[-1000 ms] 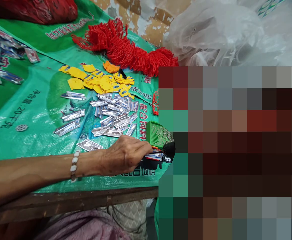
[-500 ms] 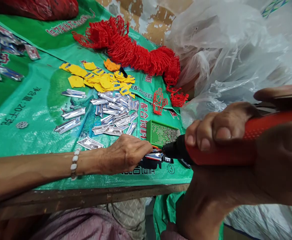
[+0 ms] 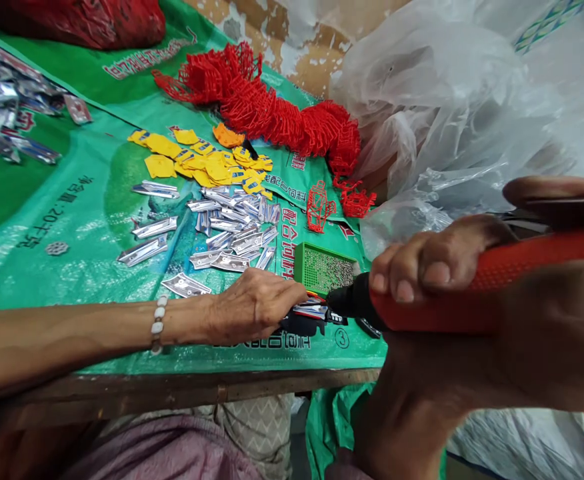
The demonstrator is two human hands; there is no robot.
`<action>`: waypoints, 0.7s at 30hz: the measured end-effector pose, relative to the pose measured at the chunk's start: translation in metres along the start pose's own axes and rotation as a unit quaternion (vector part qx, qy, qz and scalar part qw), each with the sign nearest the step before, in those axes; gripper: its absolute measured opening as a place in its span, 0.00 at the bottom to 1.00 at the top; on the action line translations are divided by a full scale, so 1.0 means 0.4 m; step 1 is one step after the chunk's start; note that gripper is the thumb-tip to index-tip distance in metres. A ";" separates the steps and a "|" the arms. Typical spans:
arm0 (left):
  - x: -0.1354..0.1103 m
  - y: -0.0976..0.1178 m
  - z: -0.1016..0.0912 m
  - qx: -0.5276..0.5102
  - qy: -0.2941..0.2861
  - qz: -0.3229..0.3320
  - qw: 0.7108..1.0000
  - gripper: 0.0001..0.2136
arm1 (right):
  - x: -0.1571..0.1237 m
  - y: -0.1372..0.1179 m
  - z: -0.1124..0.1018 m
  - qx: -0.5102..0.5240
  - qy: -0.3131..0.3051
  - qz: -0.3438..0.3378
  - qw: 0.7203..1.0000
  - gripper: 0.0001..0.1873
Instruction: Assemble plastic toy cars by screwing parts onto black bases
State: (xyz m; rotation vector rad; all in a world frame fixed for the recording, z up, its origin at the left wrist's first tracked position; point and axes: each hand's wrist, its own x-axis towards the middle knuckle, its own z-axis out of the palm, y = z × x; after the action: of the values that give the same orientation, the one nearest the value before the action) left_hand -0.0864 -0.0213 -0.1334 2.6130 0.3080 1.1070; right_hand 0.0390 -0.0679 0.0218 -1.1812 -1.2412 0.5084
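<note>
My right hand point(image 3: 437, 263) is wrapped round a red electric screwdriver point(image 3: 492, 287). Its black nose point(image 3: 349, 300) points left and meets a small black and silver plastic assembly point(image 3: 312, 320) near the table's front edge. Closed over the left end of that assembly is my left hand point(image 3: 255, 303), fingers pressed together, with a white bead bracelet on the wrist. The tool's tip, where it touches the part, is too small to make out. Just behind sits a green tray point(image 3: 299, 263) holding many small metal screws point(image 3: 339, 270).
Silver parts point(image 3: 237, 220) lie scattered beyond my left hand, with yellow pieces point(image 3: 207, 160) behind them. A long stack of red plastic frames point(image 3: 282, 120) curves along the back. Clear plastic bags point(image 3: 422, 100) bulk up at right. A wooden edge point(image 3: 172, 393) borders the green sheet point(image 3: 72, 267).
The view has shifted slightly, so the table things sit a little lower and further right. Both hands keep their hold, and the screwdriver's nose stays at the assembly.
</note>
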 end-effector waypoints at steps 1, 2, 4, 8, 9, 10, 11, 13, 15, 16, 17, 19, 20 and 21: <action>0.001 -0.001 -0.006 -0.001 -0.010 0.004 1.000 0.10 | 0.002 0.000 -0.001 0.043 0.015 0.000 0.999 0.13; 0.002 -0.001 -0.013 -0.001 -0.022 0.007 1.000 0.11 | 0.007 0.001 -0.003 0.081 0.040 -0.009 0.996 0.10; 0.004 -0.002 -0.027 0.001 -0.042 0.006 0.999 0.13 | 0.027 0.011 -0.008 0.099 0.099 -0.038 0.989 0.11; 0.004 -0.003 -0.042 -0.007 -0.057 0.007 0.998 0.17 | 0.074 0.056 -0.041 0.049 0.175 -0.111 0.977 0.07; 0.005 -0.002 -0.044 -0.013 -0.056 0.010 0.998 0.18 | 0.077 0.067 -0.054 0.028 0.166 -0.108 0.980 0.11; 0.005 -0.001 -0.046 -0.020 -0.057 0.011 0.998 0.19 | 0.073 0.075 -0.068 0.007 0.151 -0.102 0.983 0.15; 0.006 0.001 -0.049 -0.028 -0.053 0.014 0.998 0.19 | 0.061 0.081 -0.084 -0.017 0.132 -0.089 0.987 0.19; 0.010 0.007 -0.058 -0.043 -0.046 0.014 0.998 0.20 | 0.016 0.087 -0.116 -0.077 0.124 -0.071 0.987 0.30; 0.016 0.015 -0.070 -0.058 -0.044 0.003 0.997 0.18 | -0.050 0.091 -0.149 -0.146 0.153 -0.047 0.976 0.37; 0.020 0.019 -0.076 -0.068 -0.041 -0.010 0.997 0.17 | -0.085 0.094 -0.163 -0.167 0.162 -0.022 0.972 0.34; 0.025 0.022 -0.080 -0.081 -0.042 -0.033 0.995 0.17 | -0.119 0.100 -0.175 -0.175 0.150 0.016 0.973 0.29; 0.036 0.025 -0.086 -0.122 -0.041 -0.098 0.987 0.15 | -0.178 0.117 -0.187 -0.149 0.093 0.098 0.980 0.27; 0.043 0.024 -0.087 -0.153 -0.039 -0.138 0.978 0.12 | -0.200 0.127 -0.186 -0.122 0.066 0.141 0.980 0.28; 0.049 0.022 -0.087 -0.194 -0.039 -0.184 0.963 0.09 | -0.217 0.139 -0.180 -0.088 0.050 0.180 0.979 0.29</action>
State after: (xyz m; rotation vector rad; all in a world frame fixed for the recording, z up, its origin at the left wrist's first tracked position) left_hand -0.0973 -0.0174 -0.0943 2.1356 0.4821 0.8363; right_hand 0.0926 -0.1489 -0.0581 -1.5764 -1.0047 0.6050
